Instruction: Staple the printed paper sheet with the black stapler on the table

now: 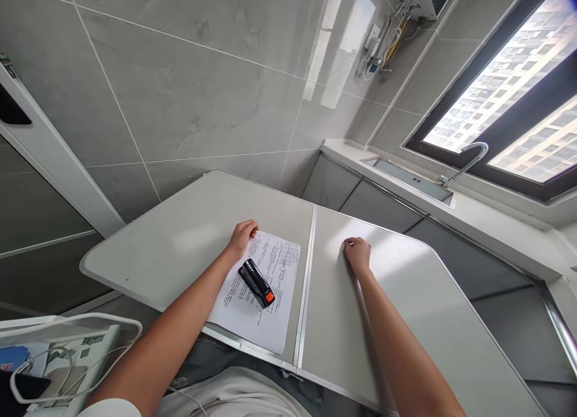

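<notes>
Printed sheets of paper [288,297] lie at a slant on the folding table, left of its metal seam. Across the print rests a black stapler [255,280] with an orange end, touched by neither hand. My left hand [242,237] is closed, fingers curled, beside the top left corner of the paper; no object shows in it. On the table's right half, my right hand [359,252] is closed too, its fingertips pressed together near the tabletop. A tiny dark spot shows at those fingertips, too small to name.
The pale folding table [180,225] has a raised metal seam [306,285]. A white rack [90,369] with cables stands low at the left. Along the right run a counter, a sink [410,179] and a faucet [469,158] below the window. Grey tiled wall rises behind.
</notes>
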{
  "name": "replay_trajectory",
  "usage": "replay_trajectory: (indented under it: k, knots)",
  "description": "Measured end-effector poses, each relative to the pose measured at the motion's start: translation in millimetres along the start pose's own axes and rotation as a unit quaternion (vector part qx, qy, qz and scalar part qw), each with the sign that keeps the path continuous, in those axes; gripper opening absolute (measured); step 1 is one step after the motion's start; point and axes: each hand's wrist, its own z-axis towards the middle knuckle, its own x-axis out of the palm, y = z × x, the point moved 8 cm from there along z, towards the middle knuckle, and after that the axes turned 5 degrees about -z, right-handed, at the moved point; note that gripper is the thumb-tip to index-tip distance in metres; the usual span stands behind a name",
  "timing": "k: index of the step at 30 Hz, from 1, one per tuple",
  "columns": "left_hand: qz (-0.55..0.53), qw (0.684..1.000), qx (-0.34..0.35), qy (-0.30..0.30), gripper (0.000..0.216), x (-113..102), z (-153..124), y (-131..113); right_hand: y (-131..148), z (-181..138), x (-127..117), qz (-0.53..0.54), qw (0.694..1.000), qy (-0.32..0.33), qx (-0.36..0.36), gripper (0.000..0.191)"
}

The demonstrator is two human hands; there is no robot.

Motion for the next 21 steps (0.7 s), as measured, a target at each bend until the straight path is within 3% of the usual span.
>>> replay_trajectory:
  k: [6, 9, 14, 16, 18, 21]
  knots:
    - [0.012, 1.0, -0.001, 0.008, 0.023, 4, 0, 0, 46, -7, 15, 0.028, 0.999, -0.003, -0.027, 0.031]
    - [0.02, 1.0, 0.001, 0.007, 0.023, 5, -1, 0, 94, -11, 44, 0.056, 0.996, 0.031, -0.064, 0.037]
    - [0.036, 0.999, 0.005, 0.006, 0.023, 5, -2, -2, 183, -19, 101, 0.075, 0.979, 0.125, -0.144, 0.017]
    - [0.042, 0.999, 0.005, 0.006, 0.023, 5, -3, -2, 209, -22, 116, 0.076, 0.971, 0.157, -0.166, 0.022]
    - [0.045, 0.999, 0.004, 0.007, 0.023, 6, -2, -2, 225, -25, 125, 0.074, 0.964, 0.178, -0.181, 0.034]
    - [0.047, 0.999, 0.003, 0.008, 0.023, 6, -2, -1, 238, -27, 131, 0.066, 0.959, 0.194, -0.194, 0.036]
